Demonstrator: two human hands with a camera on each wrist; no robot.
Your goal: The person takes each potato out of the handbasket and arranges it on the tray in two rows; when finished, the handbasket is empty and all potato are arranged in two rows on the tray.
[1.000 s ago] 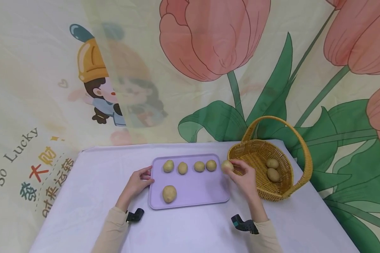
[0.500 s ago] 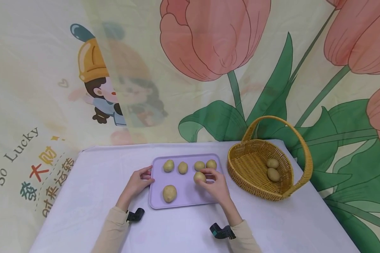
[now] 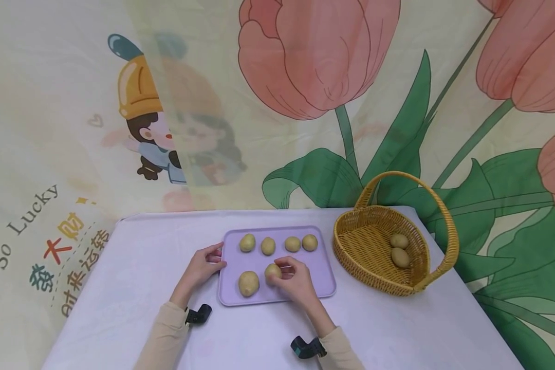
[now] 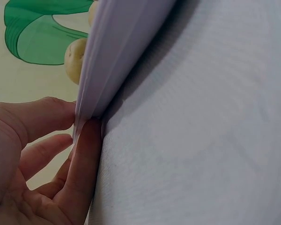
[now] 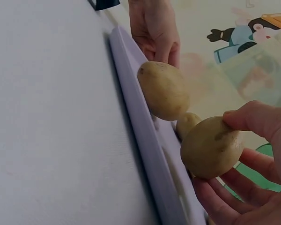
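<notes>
My right hand [image 3: 297, 280] pinches a small potato [image 3: 272, 272] between thumb and fingers, over the front part of a lilac tray [image 3: 318, 272]. In the right wrist view this potato [image 5: 210, 148] shows a dark patch near the thumb. Just left of it lies a larger potato [image 3: 248, 284]. Along the tray's back side several small potatoes [image 3: 267, 245] lie in a row. My left hand [image 3: 204, 264] holds the tray's left edge; in the left wrist view its thumb and a finger [image 4: 86, 154] meet the rim.
A wicker basket [image 3: 358, 275] with a tall arched handle [image 3: 450, 231] stands right of the tray, with two potatoes [image 3: 400, 257] inside. A white cloth [image 3: 240, 339] covers the table. Behind hangs a printed curtain [image 3: 296, 169] with tulips.
My right hand has carried the potato left from the basket's edge, across the tray, to beside the larger potato. My left hand has stayed at the tray's edge.
</notes>
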